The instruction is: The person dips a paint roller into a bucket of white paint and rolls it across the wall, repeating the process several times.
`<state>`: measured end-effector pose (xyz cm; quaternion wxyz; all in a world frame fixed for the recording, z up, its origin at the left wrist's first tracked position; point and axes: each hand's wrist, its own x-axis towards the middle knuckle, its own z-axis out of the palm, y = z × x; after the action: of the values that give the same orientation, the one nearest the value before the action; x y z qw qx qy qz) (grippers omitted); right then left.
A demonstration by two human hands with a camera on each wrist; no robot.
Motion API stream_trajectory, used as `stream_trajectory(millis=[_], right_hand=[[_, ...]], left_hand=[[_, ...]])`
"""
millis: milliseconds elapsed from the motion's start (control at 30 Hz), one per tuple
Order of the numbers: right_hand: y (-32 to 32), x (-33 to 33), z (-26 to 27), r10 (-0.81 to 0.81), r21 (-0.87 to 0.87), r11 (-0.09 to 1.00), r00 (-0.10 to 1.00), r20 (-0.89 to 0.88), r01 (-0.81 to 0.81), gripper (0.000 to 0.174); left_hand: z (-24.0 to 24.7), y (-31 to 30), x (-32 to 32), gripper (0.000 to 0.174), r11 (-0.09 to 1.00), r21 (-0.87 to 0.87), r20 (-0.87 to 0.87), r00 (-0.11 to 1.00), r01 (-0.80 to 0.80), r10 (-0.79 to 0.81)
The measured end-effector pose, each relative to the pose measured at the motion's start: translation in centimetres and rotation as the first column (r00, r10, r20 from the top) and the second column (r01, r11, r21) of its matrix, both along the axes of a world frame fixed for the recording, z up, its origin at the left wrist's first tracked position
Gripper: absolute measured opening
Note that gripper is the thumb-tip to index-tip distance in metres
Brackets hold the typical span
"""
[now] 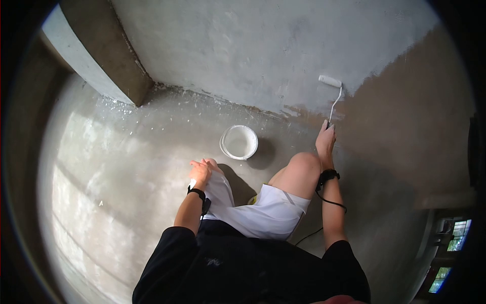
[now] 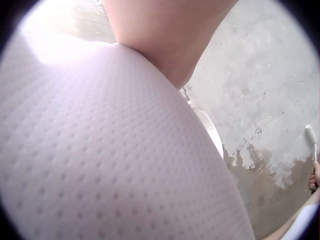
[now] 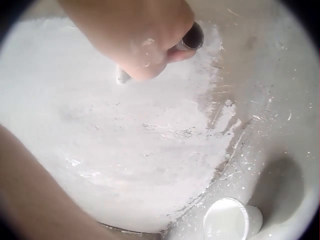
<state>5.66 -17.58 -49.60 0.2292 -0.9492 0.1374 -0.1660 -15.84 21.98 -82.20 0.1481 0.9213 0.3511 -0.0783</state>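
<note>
My right hand (image 1: 325,139) grips the dark handle (image 3: 192,37) of a paint roller, its arm stretched forward past the right knee. The roller's white sleeve (image 1: 330,81) overlaps the pale painted part of the wall (image 1: 243,50), close to where the brown surface begins. My left hand (image 1: 201,172) rests on the left knee with relaxed fingers and holds nothing. On the floor between the knees and the wall stands a white bucket (image 1: 239,126) with whitish paint inside. White dotted shorts (image 2: 100,150) fill much of the left wrist view.
Brown uncoated wall (image 1: 405,111) stretches to the right, with a ragged edge against the pale coat. A pillar (image 1: 101,45) juts out at the left. White spatters dot the floor (image 1: 136,131) along the wall's foot. A cable (image 1: 331,202) hangs from the right wrist.
</note>
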Motion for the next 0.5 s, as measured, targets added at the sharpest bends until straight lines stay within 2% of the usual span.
stream_trajectory(millis=[33, 67, 133, 300, 367, 400, 433, 467, 500], right_hand=[[0.6, 0.1, 1.5, 0.029, 0.018, 0.999, 0.999, 0.019, -0.030, 0.044], [1.0, 0.3, 2.6, 0.061, 0.035, 0.997, 0.997, 0.041, -0.062, 0.043], [1.4, 0.9, 3.9, 0.072, 0.019, 0.997, 0.996, 0.060, -0.073, 0.043], [1.0, 1.3, 1.8, 0.074, -0.045, 0.997, 0.990, 0.117, -0.069, 0.043], [0.9, 0.4, -0.1, -0.006, -0.059, 0.998, 1.000, 0.018, 0.007, 0.044], [0.9, -0.2, -0.9, -0.002, -0.056, 0.998, 1.000, 0.023, 0.003, 0.044], [0.9, -0.7, -1.7, -0.052, -0.058, 0.997, 0.997, -0.052, 0.048, 0.044], [0.7, -1.3, -2.7, -0.103, -0.067, 0.993, 0.986, -0.132, 0.095, 0.044], [0.2, -1.5, -4.2, -0.101, -0.067, 0.993, 0.986, -0.130, 0.093, 0.044]], left_hand=[[-1.5, 0.4, -0.4, 0.069, 0.995, 0.030, 0.065, 0.993, 0.093, -0.094], [-0.8, 0.3, -0.6, 0.069, 0.995, 0.033, 0.059, 0.993, 0.097, -0.099], [2.5, -0.6, -0.1, 0.069, 0.997, -0.007, 0.013, 0.997, -0.079, 0.079], [5.9, -1.4, -0.1, 0.069, 0.974, -0.126, 0.009, 0.982, -0.186, 0.189], [6.1, -1.2, -0.2, 0.068, 0.962, -0.154, 0.000, 0.974, -0.224, 0.227], [4.8, -1.0, -0.5, 0.067, 0.984, -0.090, 0.019, 0.987, -0.157, 0.159], [4.7, -0.8, -0.3, 0.067, 0.996, -0.026, 0.034, 0.995, -0.090, 0.090], [4.6, -0.9, -0.3, 0.067, 0.995, -0.027, 0.035, 0.995, -0.092, 0.093], [5.4, -1.1, -0.2, 0.066, 0.989, -0.072, 0.017, 0.991, -0.130, 0.131]])
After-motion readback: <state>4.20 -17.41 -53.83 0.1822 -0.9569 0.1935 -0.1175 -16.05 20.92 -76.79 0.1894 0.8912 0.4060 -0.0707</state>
